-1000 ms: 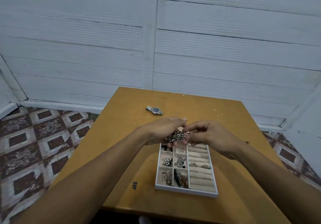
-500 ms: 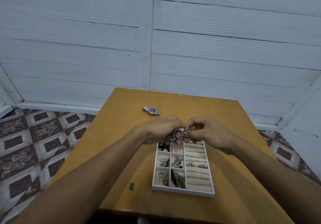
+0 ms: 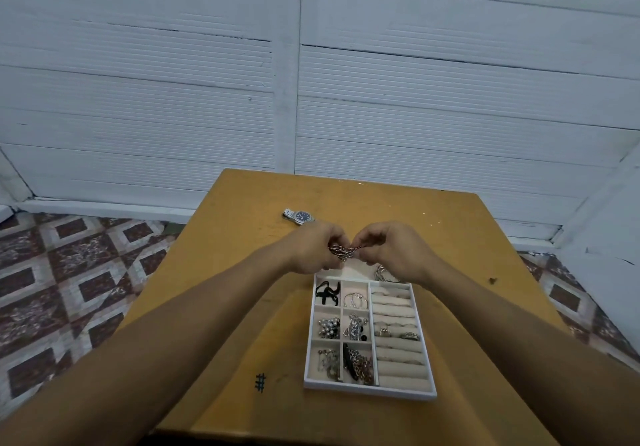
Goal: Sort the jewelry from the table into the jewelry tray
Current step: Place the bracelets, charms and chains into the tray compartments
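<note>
Two hands meet above the far end of one white rectangular jewelry tray [image 3: 370, 389] on a yellow-brown wooden surface [image 3: 239, 272]. The left hand [image 3: 313, 248] and right hand [image 3: 393, 248] each have a grip of curled fingers pinching one tangled metal chain [image 3: 341, 252], silver with a reddish tint. The chain bunches between the two grips, held above the tray's far edge and touching nothing else.

The tray has six small square compartments in plain view, two columns of three, with a strip of beige ring rolls along its right side. A further row at the far end is mostly hidden by the hands.
- Far row: one black cord piece [image 3: 327, 292] on the left, two silver hoops [image 3: 355, 300] on the right.
- Middle row: a cluster of silver beads [image 3: 329, 328] on the left, a silver chain heap [image 3: 353, 329] on the right.
- Near row: small mixed pieces, too fine to count.
- Ring rolls: two rings [image 3: 384, 332] sit in them.

One silver wristwatch with a blue dial [image 3: 298, 216] lies on the surface beyond the left hand. A coiled silver bangle [image 3: 382, 272] lies just beyond the tray's far edge, partly hidden by the right wrist. A black hash mark [image 3: 260, 382] is drawn on the surface left of the tray.
</note>
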Demonstrator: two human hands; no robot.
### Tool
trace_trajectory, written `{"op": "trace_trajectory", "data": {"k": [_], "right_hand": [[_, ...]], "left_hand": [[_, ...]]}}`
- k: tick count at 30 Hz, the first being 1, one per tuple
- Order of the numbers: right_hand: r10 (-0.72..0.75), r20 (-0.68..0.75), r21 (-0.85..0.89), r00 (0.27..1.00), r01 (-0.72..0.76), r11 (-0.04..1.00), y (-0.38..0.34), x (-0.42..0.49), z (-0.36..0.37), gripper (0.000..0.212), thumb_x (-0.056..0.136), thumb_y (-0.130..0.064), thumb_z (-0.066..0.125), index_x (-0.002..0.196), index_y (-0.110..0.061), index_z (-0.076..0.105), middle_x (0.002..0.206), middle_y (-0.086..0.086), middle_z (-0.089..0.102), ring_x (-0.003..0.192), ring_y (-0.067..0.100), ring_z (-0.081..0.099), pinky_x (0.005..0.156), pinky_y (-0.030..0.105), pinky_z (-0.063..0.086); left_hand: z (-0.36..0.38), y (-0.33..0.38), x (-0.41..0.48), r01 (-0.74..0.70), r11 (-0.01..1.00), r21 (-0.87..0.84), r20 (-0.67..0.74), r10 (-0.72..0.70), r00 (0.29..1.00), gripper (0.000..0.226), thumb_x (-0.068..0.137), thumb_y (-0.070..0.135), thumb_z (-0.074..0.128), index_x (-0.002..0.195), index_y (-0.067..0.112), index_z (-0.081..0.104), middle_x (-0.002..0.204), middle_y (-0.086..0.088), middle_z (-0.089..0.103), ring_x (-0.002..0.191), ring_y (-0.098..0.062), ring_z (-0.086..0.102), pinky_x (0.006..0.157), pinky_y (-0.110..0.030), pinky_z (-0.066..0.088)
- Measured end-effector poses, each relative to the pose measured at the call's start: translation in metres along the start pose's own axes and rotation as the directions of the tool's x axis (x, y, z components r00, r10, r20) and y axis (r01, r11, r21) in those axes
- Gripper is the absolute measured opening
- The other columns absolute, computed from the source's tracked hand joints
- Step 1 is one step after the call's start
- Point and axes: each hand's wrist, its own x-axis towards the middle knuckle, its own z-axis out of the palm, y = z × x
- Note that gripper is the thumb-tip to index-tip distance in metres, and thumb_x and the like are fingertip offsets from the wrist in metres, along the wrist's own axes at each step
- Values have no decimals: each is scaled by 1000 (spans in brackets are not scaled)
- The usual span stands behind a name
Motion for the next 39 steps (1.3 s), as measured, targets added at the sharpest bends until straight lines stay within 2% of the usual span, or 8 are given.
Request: {"op": "trace_trajectory", "data": {"k": [2, 7, 11, 17, 21, 28, 34, 39], "right_hand": [[-30, -33, -87, 999, 27, 996, 6, 4, 6, 8, 81, -11, 74, 85, -18, 74, 70, -9, 66, 60, 1, 56, 55, 8, 40], [-59, -57, -190, 997, 48, 981, 17, 7, 12, 7, 84, -14, 72, 89, -18, 74, 77, -8, 67, 58, -4, 56, 55, 7, 40], [-68, -60, -287, 996, 48, 957, 24, 8, 12, 8, 83, -15, 72, 88, -20, 73, 79, -4, 70, 62, 5, 62, 61, 21, 51], [-78, -36, -394, 996, 57, 917, 28, 9, 10, 7, 82, -13, 68, 83, -19, 72, 68, -9, 65, 63, 10, 62, 64, 29, 53], [-104, -34, -452, 994, 78, 889, 28, 8, 11, 8, 83, -14, 66, 83, -17, 73, 68, -10, 61, 65, 9, 59, 64, 23, 44], [-124, -29, -457, 992, 97, 884, 28, 7, 10, 10, 84, -18, 66, 88, -16, 75, 73, -9, 65, 67, 8, 59, 66, 20, 42], [-159, 34, -483, 987, 156, 862, 29, 13, 13, 23, 78, -40, 75, 93, -24, 74, 86, -9, 64, 88, 14, 53, 75, 31, 44], [-171, 10, -628, 985, 139, 766, 29, 17, 21, 30, 80, -53, 67, 97, -29, 70, 94, -9, 65, 97, 15, 45, 87, 36, 37]], "left_hand": [[3, -4, 4, -44, 989, 138, -23, 47, 999, 27, 82, 14, 70, 109, 16, 65, 95, 5, 64, 84, -10, 57, 71, -19, 40], [9, -9, 15, -99, 964, 247, -5, 103, 995, 26, 84, 12, 66, 110, 13, 64, 103, -4, 68, 93, -18, 61, 76, -26, 47], [16, -8, 22, -135, 929, 345, 5, 142, 990, 23, 84, 6, 58, 105, 12, 64, 96, -7, 68, 89, -22, 61, 72, -30, 49], [20, -6, 24, -155, 902, 403, -3, 170, 985, 24, 85, 3, 54, 105, 10, 65, 100, -7, 67, 91, -21, 60, 76, -33, 51], [22, -7, 23, -142, 881, 452, -24, 171, 985, 26, 84, 4, 55, 107, 13, 63, 98, -7, 65, 88, -23, 62, 74, -38, 54], [15, -9, 15, -169, 842, 512, -23, 209, 978, 23, 84, 12, 60, 107, 12, 64, 100, -6, 64, 91, -24, 60, 74, -38, 53], [8, -15, 5, -128, 801, 585, -77, 212, 974, 25, 84, 27, 64, 108, 20, 69, 101, 1, 66, 98, -19, 57, 71, -32, 50], [11, -17, 5, -81, 801, 594, -138, 201, 970, 25, 84, 29, 61, 106, 22, 69, 101, 0, 66, 100, -21, 54, 78, -34, 49]]}}
